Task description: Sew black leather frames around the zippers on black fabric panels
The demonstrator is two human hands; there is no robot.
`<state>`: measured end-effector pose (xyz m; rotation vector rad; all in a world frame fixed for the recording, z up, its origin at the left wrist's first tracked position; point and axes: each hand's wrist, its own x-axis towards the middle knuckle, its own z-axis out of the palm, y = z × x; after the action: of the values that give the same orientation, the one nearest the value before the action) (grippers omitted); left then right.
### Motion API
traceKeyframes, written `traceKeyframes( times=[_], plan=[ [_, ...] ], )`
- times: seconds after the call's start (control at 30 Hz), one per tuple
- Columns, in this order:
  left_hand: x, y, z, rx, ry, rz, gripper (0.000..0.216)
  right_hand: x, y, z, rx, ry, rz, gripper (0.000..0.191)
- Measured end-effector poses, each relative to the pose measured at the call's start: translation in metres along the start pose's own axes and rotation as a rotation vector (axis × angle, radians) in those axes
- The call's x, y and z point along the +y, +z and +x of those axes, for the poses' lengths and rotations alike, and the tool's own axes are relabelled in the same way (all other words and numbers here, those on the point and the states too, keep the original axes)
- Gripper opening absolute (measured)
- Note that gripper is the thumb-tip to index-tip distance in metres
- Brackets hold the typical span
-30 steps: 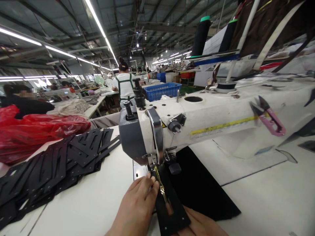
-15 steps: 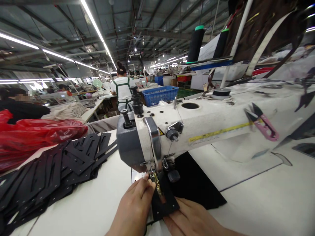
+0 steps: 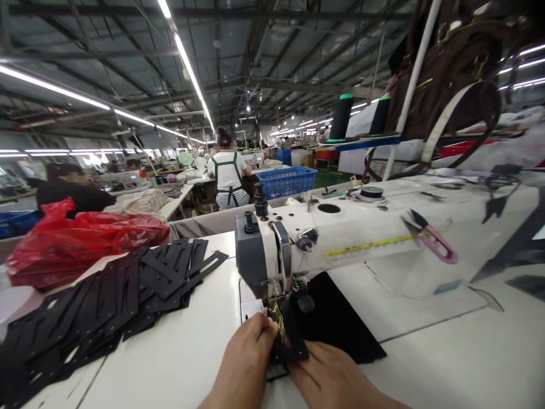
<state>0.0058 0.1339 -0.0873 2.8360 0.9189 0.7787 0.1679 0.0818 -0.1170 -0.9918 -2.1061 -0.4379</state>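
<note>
A white sewing machine [image 3: 340,233] stands on the table [image 3: 179,352], its needle end just above my hands. Under the presser foot lies a small black piece [image 3: 289,341] with a gold zipper [image 3: 280,324] down its middle. My left hand [image 3: 247,363] presses its fingertips on the left edge of that piece, fingers together. Resting flat on the piece's lower right edge is my right hand [image 3: 336,378], fingers stretched forward. A larger black cloth [image 3: 340,324] lies under the machine arm behind the piece.
Several black cut pieces [image 3: 106,301] are stacked on the left of the table beside a red plastic bag [image 3: 80,241]. Pink thread snips [image 3: 430,238] lie on the machine arm. Black thread cones [image 3: 342,116] stand behind. Other people work at tables farther back.
The black zipper piece has fed away from me under the presser foot and shows shorter. Both hands followed it forward. The view has pulled back and tilted up.
</note>
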Motion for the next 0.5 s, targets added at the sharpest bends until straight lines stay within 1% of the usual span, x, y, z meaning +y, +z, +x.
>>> traceKeyframes(
  times=[0.13, 0.23, 0.3, 0.37, 0.43, 0.5],
  plan=[
    [-0.001, 0.002, 0.000, -0.011, -0.012, 0.009, 0.027, 0.002, -0.009, 0.004, -0.039, 0.006, 0.060, 0.025],
    [0.001, 0.002, 0.000, -0.012, -0.062, -0.007, 0.026, 0.006, -0.020, 0.014, -0.122, 0.123, 0.101, 0.017],
    [0.004, -0.001, -0.001, -0.003, -0.092, -0.018, 0.024, 0.011, -0.024, 0.023, -0.211, 0.231, 0.099, 0.019],
    [0.008, -0.005, -0.001, -0.008, -0.096, -0.029, 0.023, 0.016, -0.025, 0.033, -0.322, 0.303, 0.133, 0.021],
    [0.009, -0.008, -0.001, -0.020, -0.096, -0.040, 0.024, 0.021, -0.026, 0.044, -0.437, 0.343, 0.190, 0.017],
    [0.009, -0.010, -0.001, -0.042, -0.102, -0.054, 0.023, 0.025, -0.027, 0.053, -0.512, 0.332, 0.210, 0.013]
  ],
)
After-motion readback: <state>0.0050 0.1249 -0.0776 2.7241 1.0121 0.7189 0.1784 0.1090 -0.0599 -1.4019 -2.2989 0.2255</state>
